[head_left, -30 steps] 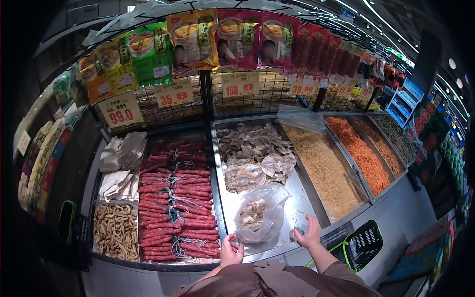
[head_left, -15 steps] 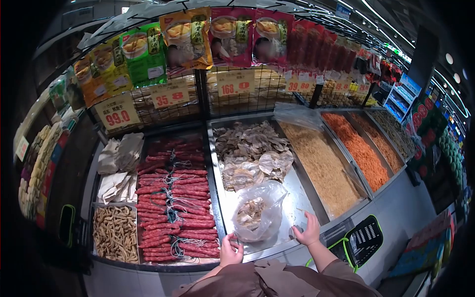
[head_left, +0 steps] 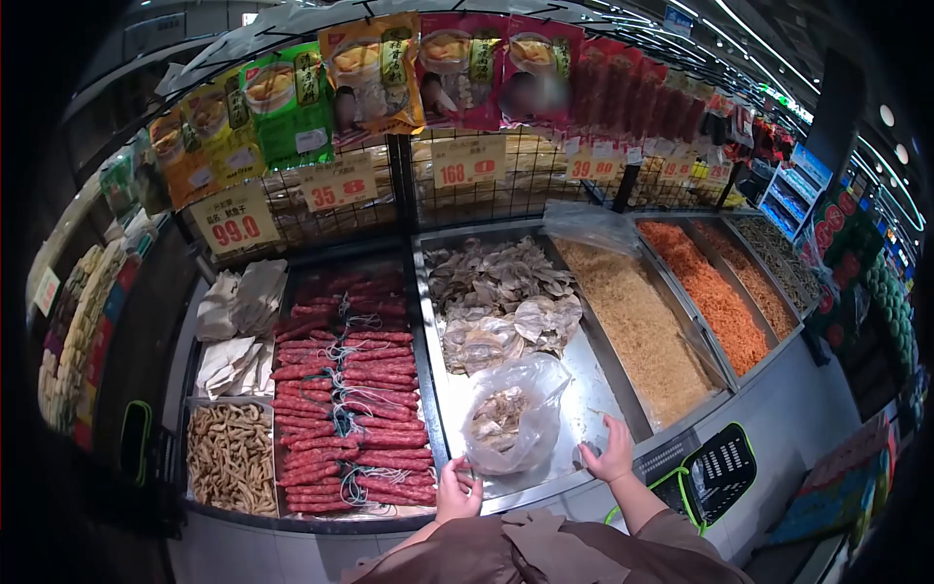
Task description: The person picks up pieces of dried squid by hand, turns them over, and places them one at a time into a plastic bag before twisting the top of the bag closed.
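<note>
A clear plastic bag [head_left: 540,423] stands with its mouth gaping on the bare front of a metal tray [head_left: 584,389]. Pale brown dried pieces [head_left: 498,419] lie inside it. My left hand [head_left: 458,490] is at the bag's lower left, fingers loosely bent and a little apart, tips close to the plastic. To the right of the bag, my right hand [head_left: 611,452] hovers over the tray's front edge, thumb and fingers spread with nothing between them. Behind the bag, a heap of flat dried seafood [head_left: 506,302] fills the back of the tray.
Red sausages [head_left: 355,419] tied with string lie left of the tray. Bins of tan shreds [head_left: 632,321] and orange shreds [head_left: 705,297] are on the right. A black basket with green handles [head_left: 722,477] is low at right. Price signs [head_left: 470,165] and packets [head_left: 365,73] hang behind.
The whole view has shifted very slightly. Both hands and the bag keep nearly the same places relative to the tray.
</note>
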The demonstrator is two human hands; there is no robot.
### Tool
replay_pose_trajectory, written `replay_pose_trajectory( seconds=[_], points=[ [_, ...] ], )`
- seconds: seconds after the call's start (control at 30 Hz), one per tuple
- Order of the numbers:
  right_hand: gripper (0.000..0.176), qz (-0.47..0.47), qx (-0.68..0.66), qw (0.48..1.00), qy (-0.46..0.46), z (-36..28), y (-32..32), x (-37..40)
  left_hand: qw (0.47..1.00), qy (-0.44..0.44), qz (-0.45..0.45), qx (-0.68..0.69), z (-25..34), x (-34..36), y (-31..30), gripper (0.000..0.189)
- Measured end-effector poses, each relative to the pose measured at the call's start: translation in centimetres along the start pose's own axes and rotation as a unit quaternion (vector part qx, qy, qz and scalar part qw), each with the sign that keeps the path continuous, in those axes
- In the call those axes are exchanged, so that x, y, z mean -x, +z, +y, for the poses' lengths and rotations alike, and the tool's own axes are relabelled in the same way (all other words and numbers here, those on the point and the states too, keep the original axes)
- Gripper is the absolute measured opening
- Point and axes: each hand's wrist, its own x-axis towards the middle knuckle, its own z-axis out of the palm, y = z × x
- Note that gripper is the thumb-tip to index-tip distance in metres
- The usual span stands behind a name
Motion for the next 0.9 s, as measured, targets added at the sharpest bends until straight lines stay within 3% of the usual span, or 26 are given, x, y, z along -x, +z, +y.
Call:
replay_pose_trajectory(
  seconds=[0.3, 0.57, 0.77, 0.9],
  points=[
    [0.075, -0.018, 0.005, 1.0, 0.013, -0.4, -0.1, -0.4, 0.999, -0.037, 0.007, 0.004, 0.7, 0.0, 0.0, 0.058],
    [0.077, -0.033, 0.014, 0.999, -0.001, -0.3, -0.2, -0.6, 0.996, -0.051, 0.01, -0.071, 0.7, 0.1, 0.3, 0.058],
    [0.086, -0.065, -0.027, 0.998, -0.008, 0.2, -0.3, -0.7, 0.998, -0.043, 0.036, 0.004, -2.2, 0.7, 0.9, 0.059],
    [0.091, -0.104, -0.064, 0.992, -0.032, 1.5, -1.3, -1.6, 0.995, -0.07, 0.067, -0.019, -1.4, 0.7, 0.7, 0.055]
  ],
)
